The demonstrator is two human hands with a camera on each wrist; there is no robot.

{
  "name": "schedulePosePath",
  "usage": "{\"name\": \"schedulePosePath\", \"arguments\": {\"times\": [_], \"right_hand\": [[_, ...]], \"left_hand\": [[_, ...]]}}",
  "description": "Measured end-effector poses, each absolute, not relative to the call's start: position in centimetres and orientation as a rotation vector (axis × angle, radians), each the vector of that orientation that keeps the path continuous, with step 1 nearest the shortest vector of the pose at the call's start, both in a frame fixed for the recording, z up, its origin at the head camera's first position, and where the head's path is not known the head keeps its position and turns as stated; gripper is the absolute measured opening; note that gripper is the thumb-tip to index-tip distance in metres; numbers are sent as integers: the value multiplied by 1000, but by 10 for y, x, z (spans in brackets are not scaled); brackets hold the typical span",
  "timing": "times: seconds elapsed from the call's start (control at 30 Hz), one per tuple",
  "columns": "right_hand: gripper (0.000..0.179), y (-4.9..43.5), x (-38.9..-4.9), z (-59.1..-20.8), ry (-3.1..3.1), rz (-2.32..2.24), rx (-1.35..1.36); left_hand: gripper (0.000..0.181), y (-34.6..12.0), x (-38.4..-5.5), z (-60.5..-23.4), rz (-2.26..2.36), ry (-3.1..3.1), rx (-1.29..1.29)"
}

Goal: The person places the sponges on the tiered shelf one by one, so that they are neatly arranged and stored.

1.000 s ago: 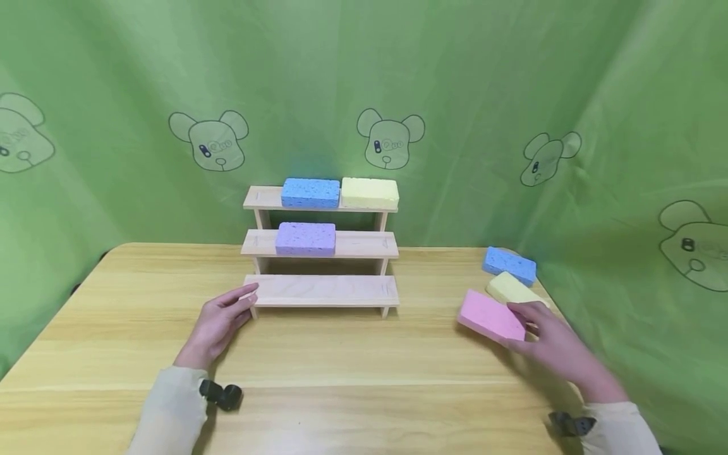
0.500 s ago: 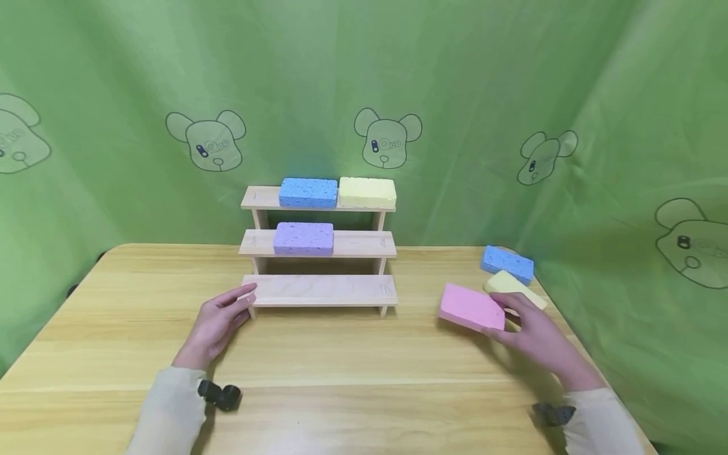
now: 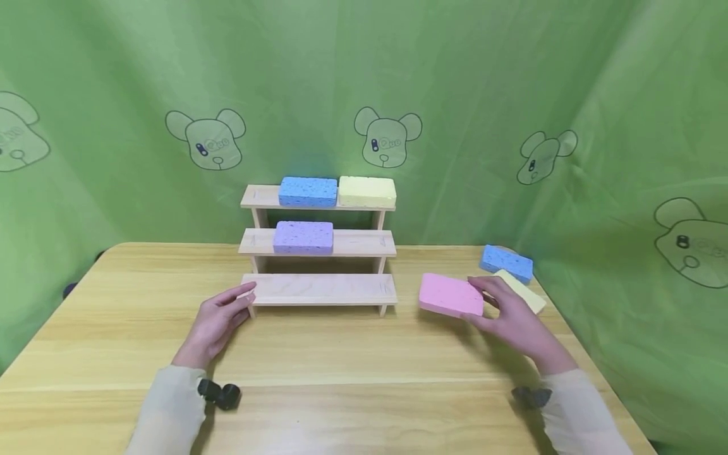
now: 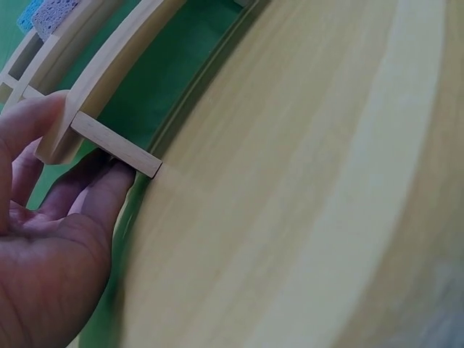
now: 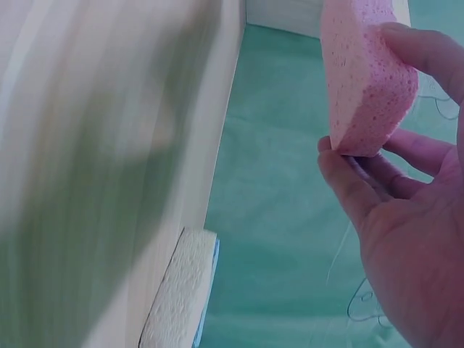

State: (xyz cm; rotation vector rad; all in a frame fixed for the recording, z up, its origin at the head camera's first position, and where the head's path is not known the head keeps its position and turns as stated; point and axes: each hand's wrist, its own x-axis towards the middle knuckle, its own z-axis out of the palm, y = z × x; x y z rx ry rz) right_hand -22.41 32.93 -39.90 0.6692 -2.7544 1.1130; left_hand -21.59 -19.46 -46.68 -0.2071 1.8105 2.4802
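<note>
In the head view my right hand [image 3: 519, 325] holds a pink sponge [image 3: 446, 294] by its right end, above the table to the right of the shelf. The right wrist view shows the thumb on one face of that sponge [image 5: 359, 80] and fingertips under its edge. My left hand [image 3: 212, 328] grips the left end of the lowest step of a three-tier wooden shelf [image 3: 318, 288]. Its fingers curl around the plank end by the shelf leg [image 4: 116, 143]. On the middle step sits a purple sponge [image 3: 303, 237]; the top step carries a blue sponge [image 3: 308, 192] and a yellow sponge [image 3: 367, 192].
At the table's right edge lie another blue sponge [image 3: 507, 263] and another yellow sponge [image 3: 522, 292], partly behind my right hand. A green curtain [image 3: 455, 76] with mouse-head drawings hangs behind and beside the wooden table [image 3: 341, 392].
My right hand has carried the pink sponge leftward and slightly farther back, towards the shelf. The left hand has stayed at the shelf's end.
</note>
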Motion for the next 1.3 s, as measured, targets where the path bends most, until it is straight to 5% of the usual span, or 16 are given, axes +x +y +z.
{"name": "schedulePosePath", "arguments": {"times": [1.3], "right_hand": [[62, 270, -256, -368, -2485, 1498, 642]], "left_hand": [[40, -185, -220, -462, 2439, 1892, -266]]}}
